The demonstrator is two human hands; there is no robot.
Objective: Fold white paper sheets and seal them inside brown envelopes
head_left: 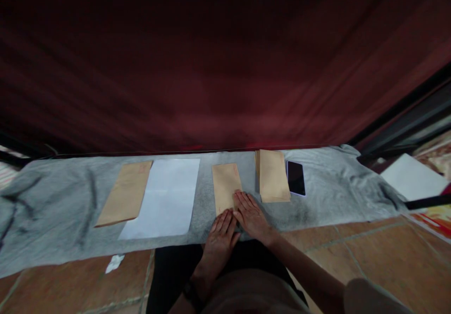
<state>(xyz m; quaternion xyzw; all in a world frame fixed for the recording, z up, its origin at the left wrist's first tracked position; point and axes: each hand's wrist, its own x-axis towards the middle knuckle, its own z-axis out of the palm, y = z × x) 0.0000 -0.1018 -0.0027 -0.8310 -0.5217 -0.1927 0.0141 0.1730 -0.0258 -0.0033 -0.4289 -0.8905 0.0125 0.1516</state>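
A brown envelope lies on a grey cloth spread over the floor. My left hand rests flat at its near end, fingers stretched out and together. My right hand lies flat on its near right corner, fingers extended. Neither hand grips anything. To the right sits a stack of brown envelopes. A white sheet of paper and another brown envelope lie to the left.
A black phone lies beside the stack. A dark red curtain hangs behind the cloth. Tiled floor with a white paper scrap is in front. A white sheet lies far right.
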